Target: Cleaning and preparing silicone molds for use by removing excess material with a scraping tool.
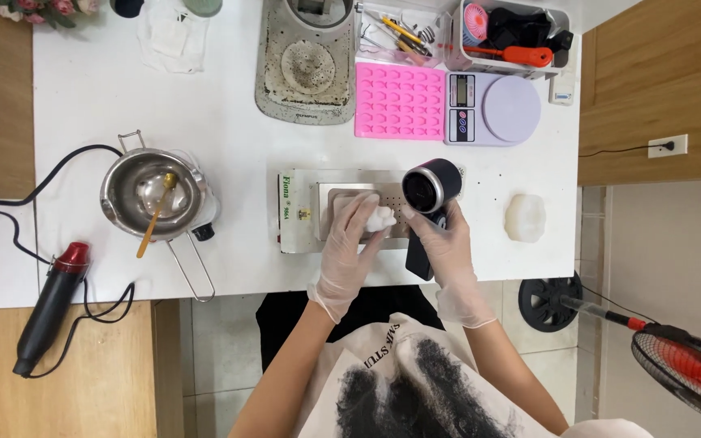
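L hand, gloved, fingers curled narrow round a small white lump, pressing it on the metal plate of a flat machine at table centre. R hand, gloved too, wrapped tight round the black handle of a heat gun, barrel tipped up toward the camera, just beside the lump. Near: steel pot w/ wooden stick to the L, white mould to the R, pink tray and scale behind.

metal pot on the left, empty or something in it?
Not empty: the metal pot holds a wooden stick leaning over its rim, and its bottom looks glossy, perhaps clear liquid. How much, cannot tell.
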